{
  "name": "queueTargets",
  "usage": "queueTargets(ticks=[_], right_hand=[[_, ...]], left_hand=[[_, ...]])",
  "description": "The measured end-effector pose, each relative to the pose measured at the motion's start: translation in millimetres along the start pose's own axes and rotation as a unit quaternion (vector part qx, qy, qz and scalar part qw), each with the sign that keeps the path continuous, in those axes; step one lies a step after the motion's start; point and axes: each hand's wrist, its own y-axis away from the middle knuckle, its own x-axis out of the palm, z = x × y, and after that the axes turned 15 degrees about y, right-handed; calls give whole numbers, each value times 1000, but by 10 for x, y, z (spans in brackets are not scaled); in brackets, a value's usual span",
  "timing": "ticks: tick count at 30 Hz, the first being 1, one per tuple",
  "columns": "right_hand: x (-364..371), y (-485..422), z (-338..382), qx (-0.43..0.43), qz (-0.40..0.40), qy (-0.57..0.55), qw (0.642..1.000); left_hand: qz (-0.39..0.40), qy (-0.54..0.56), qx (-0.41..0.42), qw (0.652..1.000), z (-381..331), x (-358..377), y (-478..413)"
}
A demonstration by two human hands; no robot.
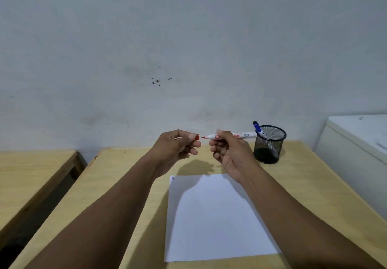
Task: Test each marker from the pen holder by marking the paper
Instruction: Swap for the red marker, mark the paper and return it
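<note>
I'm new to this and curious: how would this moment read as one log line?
left hand: holds red cap | right hand: holds uncapped red marker | paper: marks at corner | pen holder: blue marker inside

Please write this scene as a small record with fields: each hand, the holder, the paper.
left hand: holds red cap, off the marker
right hand: holds red marker, tip bare, pointing at the cap
pen holder: black mesh, one blue marker inside
paper: on table, few short marks at top left corner
</note>
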Motion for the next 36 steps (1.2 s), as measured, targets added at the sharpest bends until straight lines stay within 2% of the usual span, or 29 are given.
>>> queueTargets(ticks=[15,20,24,26,31,36], right_hand=[[-310,54,193,-39,-23,-2,999],[-313,-7,297,-29,-18,-48,998],[-416,-85,440,-18,-19,39,999],[-534,-132,538,8,-51,70,996],[-1041,-213,617,50,-207,80,974],[-1365,-206,554,50,-240,100,964]], left_hand=[[27,-33,25,999,45,614,-152],[15,-53,50,997,-22,832,-272],[-1,-111,84,990,-84,928,-371],[-15,-127,111,986,-123,1002,-456],[-3,-223,141,965,-119,1270,-748],[12,-319,140,937,45,1569,-991]])
